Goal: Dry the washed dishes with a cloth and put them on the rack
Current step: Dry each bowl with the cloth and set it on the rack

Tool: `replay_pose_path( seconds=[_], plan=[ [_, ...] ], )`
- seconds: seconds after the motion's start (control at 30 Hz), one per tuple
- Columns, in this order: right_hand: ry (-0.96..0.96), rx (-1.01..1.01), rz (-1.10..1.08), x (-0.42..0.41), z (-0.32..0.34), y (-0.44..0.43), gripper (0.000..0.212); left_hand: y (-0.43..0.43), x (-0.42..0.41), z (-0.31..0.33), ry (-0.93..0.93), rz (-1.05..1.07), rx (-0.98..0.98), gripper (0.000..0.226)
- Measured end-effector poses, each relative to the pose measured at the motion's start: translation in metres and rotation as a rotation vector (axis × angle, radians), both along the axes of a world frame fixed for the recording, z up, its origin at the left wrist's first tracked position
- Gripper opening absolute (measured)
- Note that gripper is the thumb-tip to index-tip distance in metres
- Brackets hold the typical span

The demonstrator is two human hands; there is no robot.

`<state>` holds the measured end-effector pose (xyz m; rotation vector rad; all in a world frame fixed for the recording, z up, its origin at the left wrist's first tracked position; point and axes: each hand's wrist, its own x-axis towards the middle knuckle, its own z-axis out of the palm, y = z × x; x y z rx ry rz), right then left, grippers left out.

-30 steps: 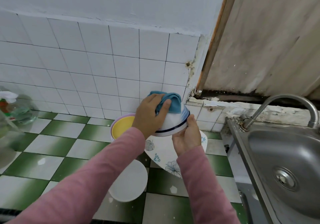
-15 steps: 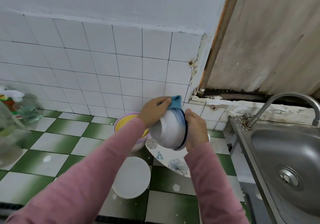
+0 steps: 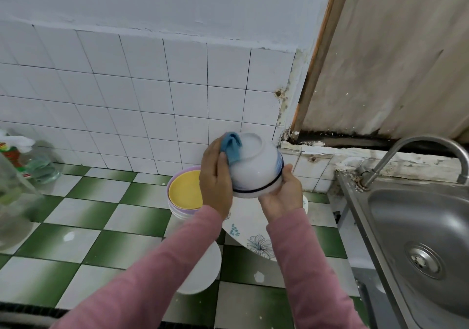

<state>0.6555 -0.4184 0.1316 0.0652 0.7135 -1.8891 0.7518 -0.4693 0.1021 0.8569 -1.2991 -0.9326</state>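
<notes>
The person's left hand curls its thumb and fingers around a small blue cloth and presses it against the upturned side of a white ceramic bowl with a dark blue line near its rim. The bowl is held in the air, upside down and tilted, with its round foot ring facing up and towards the camera. The right hand grips the bowl from below and from the right, with the thumb along the rim and the palm cupped under the edge; its other fingers are hidden behind the bowl. The two hands sit close together with the bowl between them, and both arms wear pink sleeves. Just to the left of the left hand, a stack of plastic dishes with a yellow one on top and lilac ones under it sits on the green-and-white checked tile counter. Directly below the right hand lies a white plate printed with blue flowers, partly covered by the right forearm. Under the left forearm a plain white round dish rests on the counter. Well to the right of the right hand are a stainless steel sink and its curved metal tap. Far to the left of the left hand stands a clear spray bottle with a white head, near the white tiled wall.
</notes>
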Motion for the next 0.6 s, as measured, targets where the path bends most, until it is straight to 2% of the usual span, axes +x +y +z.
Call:
replay_pose_path(
  seconds=[0.1,0.2,0.37,0.43,0.47,0.6],
  plan=[
    [-0.035,-0.058,0.011,0.003,-0.001,-0.004,0.047,-0.003,-0.001,-0.005,-0.241,0.030,-0.378,0.040],
    [0.001,-0.066,0.010,0.004,-0.001,-0.005,0.048,-0.011,0.002,-0.004,-0.463,0.044,-0.662,0.039],
    [0.254,-0.013,0.082,0.007,0.005,-0.002,0.034,-0.024,0.001,0.007,-0.741,-0.011,-0.887,0.038],
    [0.391,-0.004,0.111,0.007,0.005,0.000,0.026,-0.027,-0.003,0.014,-0.745,-0.050,-0.823,0.036],
    [0.480,0.006,0.122,0.006,0.004,-0.001,0.023,-0.027,-0.005,0.019,-0.726,-0.067,-0.720,0.036],
    [0.876,0.114,0.122,-0.009,0.003,0.000,0.025,-0.026,-0.004,0.040,-0.589,-0.185,-0.059,0.028]
  ],
)
